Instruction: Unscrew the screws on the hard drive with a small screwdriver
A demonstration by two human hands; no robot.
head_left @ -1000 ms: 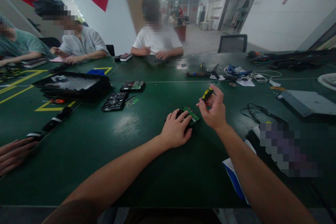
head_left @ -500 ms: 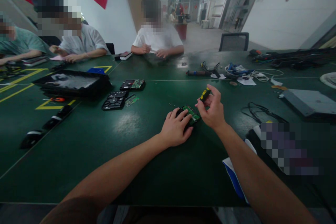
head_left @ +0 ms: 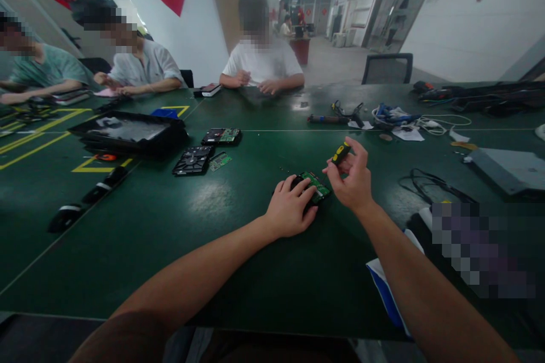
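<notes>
My left hand (head_left: 289,208) lies over a hard drive (head_left: 320,190), its fingers across the green circuit board and its thumb along the near edge, gripping it against the table. Part of the drive is hidden under this hand. A yellow and black screwdriver (head_left: 341,154) is pinched in the closed fingers of my right hand (head_left: 355,178), tilted over the drive's right side. Its tip is too small to make out. Tiny dark bits, perhaps screws (head_left: 284,169), lie just beyond the drive.
Farther left lie two other drives (head_left: 193,160) (head_left: 221,136) and a loose circuit board (head_left: 220,161). A black tray (head_left: 170,139) stands beyond them. At right are a grey metal box (head_left: 506,170), cables (head_left: 438,184) and a blue-white cloth (head_left: 385,289). Several people sit across the green table (head_left: 238,272).
The whole view has shifted slightly, so things appear a little farther right. Both hands keep their places on the drive and the screwdriver.
</notes>
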